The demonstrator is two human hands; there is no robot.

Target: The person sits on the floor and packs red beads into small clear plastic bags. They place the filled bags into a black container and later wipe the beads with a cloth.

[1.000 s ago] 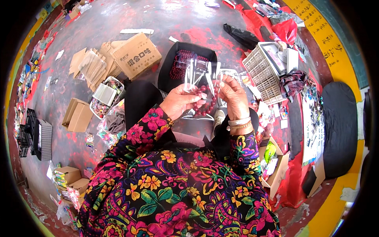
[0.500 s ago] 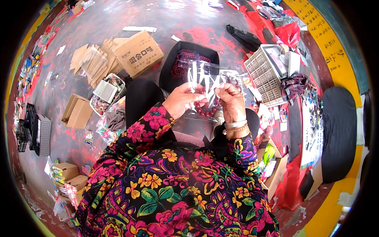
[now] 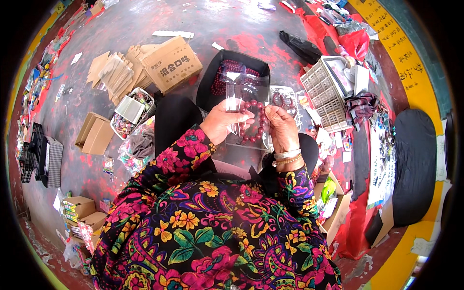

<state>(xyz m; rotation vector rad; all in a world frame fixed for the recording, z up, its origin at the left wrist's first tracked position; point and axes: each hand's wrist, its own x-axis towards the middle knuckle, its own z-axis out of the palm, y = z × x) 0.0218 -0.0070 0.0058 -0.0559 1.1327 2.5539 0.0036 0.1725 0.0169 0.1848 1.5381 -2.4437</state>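
In front of my knees, my left hand is closed on a clear plastic bag, thumb over its near side. A bracelet of dark red round beads hangs in a loop between my hands, against the clear plastic. My right hand pinches at the bracelet's right side; I cannot tell whether it also grips the bag's edge. Whether the beads lie inside the bag or in front of it is unclear. Just beyond stands a black bin with many red bead strings. A white tray with more bracelets sits right of the bag.
Left are a large carton, flattened cardboard, a container of small goods and an open small box. A pale plastic crate stands right. An open carton is beside my right elbow.
The bag has smoothed out into a narrower, flatter shape. The bracelet has risen into a fuller upright loop between my hands, which stay nearly in place.
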